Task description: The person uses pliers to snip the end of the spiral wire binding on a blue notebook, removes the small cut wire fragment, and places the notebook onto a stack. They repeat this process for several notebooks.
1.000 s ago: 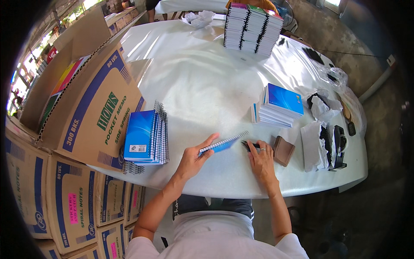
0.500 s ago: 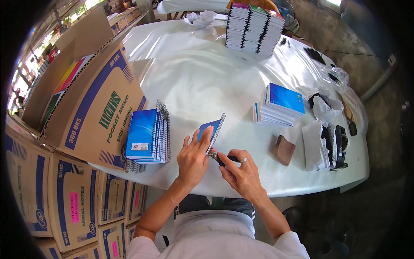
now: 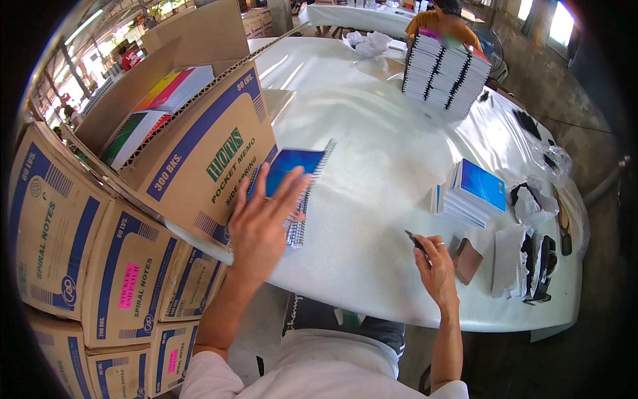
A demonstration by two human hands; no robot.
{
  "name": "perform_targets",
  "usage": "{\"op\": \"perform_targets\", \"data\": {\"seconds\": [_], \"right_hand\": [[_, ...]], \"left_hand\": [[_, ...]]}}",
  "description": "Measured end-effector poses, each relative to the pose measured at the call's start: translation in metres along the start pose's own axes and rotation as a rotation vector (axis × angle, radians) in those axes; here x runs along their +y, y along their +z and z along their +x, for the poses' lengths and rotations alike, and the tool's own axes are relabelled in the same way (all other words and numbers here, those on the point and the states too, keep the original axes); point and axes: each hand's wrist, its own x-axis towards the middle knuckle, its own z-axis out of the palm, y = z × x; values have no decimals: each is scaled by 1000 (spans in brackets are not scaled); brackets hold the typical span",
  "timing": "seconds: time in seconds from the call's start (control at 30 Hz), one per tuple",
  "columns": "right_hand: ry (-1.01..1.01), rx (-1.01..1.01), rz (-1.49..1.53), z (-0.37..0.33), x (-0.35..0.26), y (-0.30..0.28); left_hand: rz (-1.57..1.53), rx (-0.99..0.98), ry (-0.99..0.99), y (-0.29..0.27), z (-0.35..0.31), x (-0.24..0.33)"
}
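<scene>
The left hand [image 3: 256, 229] is palm down with its fingers spread across a stack of blue notebooks [image 3: 299, 159] near the worktop's left edge; motion blurs the fingertips. The right hand [image 3: 435, 263], nearer the front edge, grips small dark-handled pliers [image 3: 417, 245], tip pointing forward and left.

The top notebook has a glossy blue cover with lighter curved lines; its wire coil runs down the right side and juts beyond the far corner. More coils show beneath it.

A broad stretch of white worktop [image 3: 359, 259] lies between the hands and runs toward the far edge. On the left, an open carton [image 3: 212, 163] walls in the stack. Just right of the pliers hand sits a brown block [image 3: 469, 261], with a blue pile [image 3: 482, 186] behind it and torn white paper [image 3: 510, 259] toward the right edge.
</scene>
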Motion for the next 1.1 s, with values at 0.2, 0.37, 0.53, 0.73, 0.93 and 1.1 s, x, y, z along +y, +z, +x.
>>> {"op": "perform_targets", "data": {"seconds": [0.2,0.37,0.53,0.73,0.93,1.1], "right_hand": [[-205,240,139,24,-15,28],[-329,-261,1263,85,-115,58],[-795,326,363,102,-160,88],[-784,42,50,74,-135,82],[-355,456,-202,81,-17,-20],[-226,502,-612,78,72,-75]], "left_hand": [[-1132,76,-3,15,-13,-68],[-1594,-152,320,50,9,-92],[-1525,116,-660,20,15,-106],[-1187,-284,-794,19,-24,-115],[-834,-345,-679,30,-27,-115],[-515,-168,-452,26,-24,-89]]}}
